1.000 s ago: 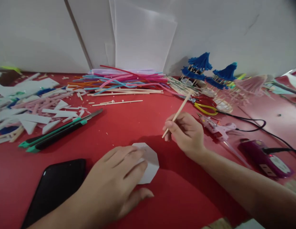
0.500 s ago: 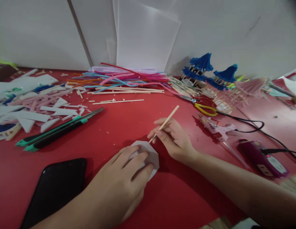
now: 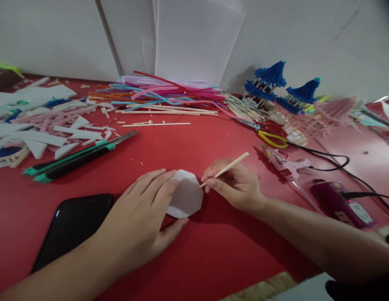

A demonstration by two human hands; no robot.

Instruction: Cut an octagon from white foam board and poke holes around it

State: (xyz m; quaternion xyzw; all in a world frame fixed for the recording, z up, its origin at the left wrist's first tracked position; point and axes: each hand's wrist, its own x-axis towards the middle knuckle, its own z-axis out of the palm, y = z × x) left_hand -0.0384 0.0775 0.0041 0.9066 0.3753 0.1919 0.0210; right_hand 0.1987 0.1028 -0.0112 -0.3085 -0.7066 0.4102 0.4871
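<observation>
A pale, many-sided flat piece (image 3: 186,195) lies on the red table (image 3: 225,255) near the middle. My left hand (image 3: 147,205) rests over its left side, fingers stretched and thumb along the lower edge. From the right, my right hand (image 3: 235,184) pinches a thin wooden stick (image 3: 233,163) between thumb and fingers. The stick slants down to the left, its lower tip at the piece's right edge; whether it touches is hard to tell.
A black phone (image 3: 75,228) and a green-black cutter (image 3: 81,156) lie left. Scraps and colored sticks (image 3: 169,96) line the back. Yellow-handled scissors (image 3: 272,139), a glue gun (image 3: 285,163), a purple box (image 3: 341,205) and blue paper-roofed models (image 3: 271,75) stand or lie right.
My left hand has shifted left and uncovered more of the pale piece. The stick has tipped lower toward the right, and my right hand has turned with it. The view has tilted slightly.
</observation>
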